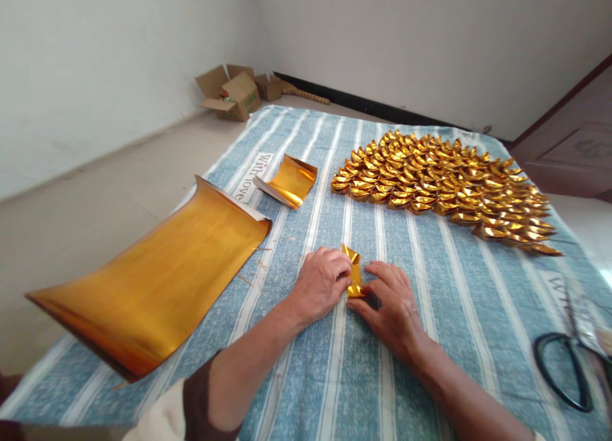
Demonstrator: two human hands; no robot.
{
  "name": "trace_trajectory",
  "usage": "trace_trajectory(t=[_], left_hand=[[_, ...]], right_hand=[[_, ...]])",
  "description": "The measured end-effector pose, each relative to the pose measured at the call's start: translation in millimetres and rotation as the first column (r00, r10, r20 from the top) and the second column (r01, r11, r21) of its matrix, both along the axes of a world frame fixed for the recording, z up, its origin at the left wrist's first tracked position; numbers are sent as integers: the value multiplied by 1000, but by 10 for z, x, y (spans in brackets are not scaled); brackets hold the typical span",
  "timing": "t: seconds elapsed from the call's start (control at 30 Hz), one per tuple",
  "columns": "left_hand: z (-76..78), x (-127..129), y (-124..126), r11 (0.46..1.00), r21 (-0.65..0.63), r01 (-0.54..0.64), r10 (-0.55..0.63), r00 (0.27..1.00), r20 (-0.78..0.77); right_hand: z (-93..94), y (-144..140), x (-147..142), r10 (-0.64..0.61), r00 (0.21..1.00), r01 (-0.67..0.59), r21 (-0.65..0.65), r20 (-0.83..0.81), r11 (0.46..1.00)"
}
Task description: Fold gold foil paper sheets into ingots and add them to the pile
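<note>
Both hands work at the near middle of a table spread with a blue-and-white striped tablecloth (306,390).

Piece in hand: a small folded strip of gold foil paper (356,272), lying on the cloth between the two hands, its long side running near to far, creased at both ends.

Left hand (321,283): thumb and fingertips pinch the strip's left edge; remaining fingers curled. Right hand (394,307): thumb and forefinger touch the strip's near right corner, other fingers loosely bent; cannot tell whether they grip it or only press.

Stock: large gold foil sheets (162,281), curling at the ends, along the table's left side. Beyond them, a smaller curled stack of gold foil sheets (291,181), beside the printed words "With love".

Far right of the table: a broad cluster of folded gold paper ingots (430,180), packed in touching rows. Near right: scissors (576,340) with black loop handles, partly blurred.

Containers: on the floor at far left, an open cardboard box (246,98), flaps spread; a little red-and-green material (226,97) shows inside, unidentifiable. Just right of it, a smaller cardboard box (270,88); contents cannot be made out.
</note>
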State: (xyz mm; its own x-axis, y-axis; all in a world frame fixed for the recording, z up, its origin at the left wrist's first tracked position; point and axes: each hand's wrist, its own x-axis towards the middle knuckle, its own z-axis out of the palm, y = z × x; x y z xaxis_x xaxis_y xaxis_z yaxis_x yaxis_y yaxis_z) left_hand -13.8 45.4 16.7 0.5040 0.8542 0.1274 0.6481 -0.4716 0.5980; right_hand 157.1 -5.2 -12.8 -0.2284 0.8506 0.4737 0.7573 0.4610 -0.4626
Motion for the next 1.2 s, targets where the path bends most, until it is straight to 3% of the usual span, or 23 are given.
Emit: trace_trajectory(t=[0.2,0.4,0.63,0.83,1.03,1.2], left_hand=[[-8,-6,2,1000,0,1,-1,1000,11],[-17,-6,4,1000,2,5,-5,1000,15],[-7,-1,6,1000,6,9,-9,1000,6],[-18,5,5,1000,8,1,-1,1000,10],[-41,-12,9,1000,10,-2,2,1000,16],[-38,-11,10,1000,2,-1,1,1000,14]], right_hand=[[50,8,57,19,988,-16,20,-152,1000],[65,31,-10,74,996,-71,46,-48,996],[53,44,-79,8,1000,-8,-60,0,998],[24,19,-87,-26,999,29,-75,41,997],[-25,29,-13,-20,998,19,-33,-55,999],[-28,48,20,-41,998,36,-91,-55,995]])
